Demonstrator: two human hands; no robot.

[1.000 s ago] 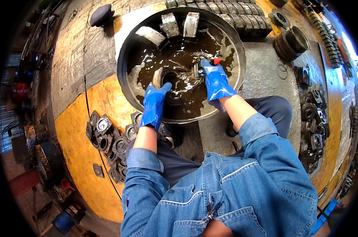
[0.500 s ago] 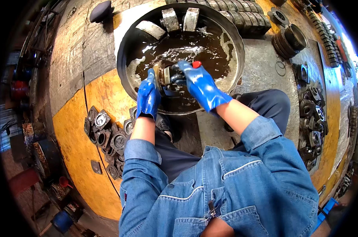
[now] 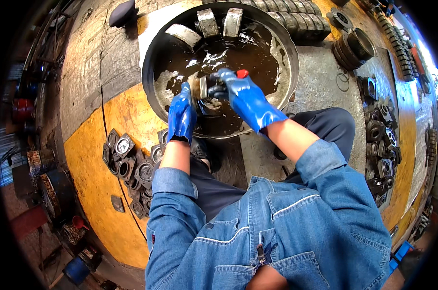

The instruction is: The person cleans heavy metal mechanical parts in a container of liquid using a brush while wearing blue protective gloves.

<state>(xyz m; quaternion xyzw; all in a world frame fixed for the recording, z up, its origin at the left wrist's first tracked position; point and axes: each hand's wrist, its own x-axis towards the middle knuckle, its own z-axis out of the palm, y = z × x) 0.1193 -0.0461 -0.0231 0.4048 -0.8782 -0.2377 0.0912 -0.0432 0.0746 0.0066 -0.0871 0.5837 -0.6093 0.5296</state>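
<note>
Both my hands wear blue rubber gloves and work above a wide round metal basin (image 3: 292, 72) of dark, oily liquid (image 3: 250, 55). My left hand (image 3: 182, 115) grips the left side of a round, ringed metal part (image 3: 198, 88), brownish and wet. On its right side, my right hand (image 3: 245, 99) is closed around a red-ended tool (image 3: 242, 74). Only the red end shows clearly beyond the glove; its working end is hidden among dark fingers against the part. Three pale-faced metal blocks (image 3: 208, 22) lean inside the basin's far wall.
Dirty metal flange parts (image 3: 144, 172) lie heaped on the yellow floor at left, with more housings (image 3: 384, 140) at right. Rows of ribbed metal parts (image 3: 301, 24) and a hollow cylinder (image 3: 361, 44) stand beyond the basin. A dark cap-like object (image 3: 124, 13) sits far left.
The round part has tilted slightly in my hands, and my right hand has shifted a little up. The liquid's ripples have changed.
</note>
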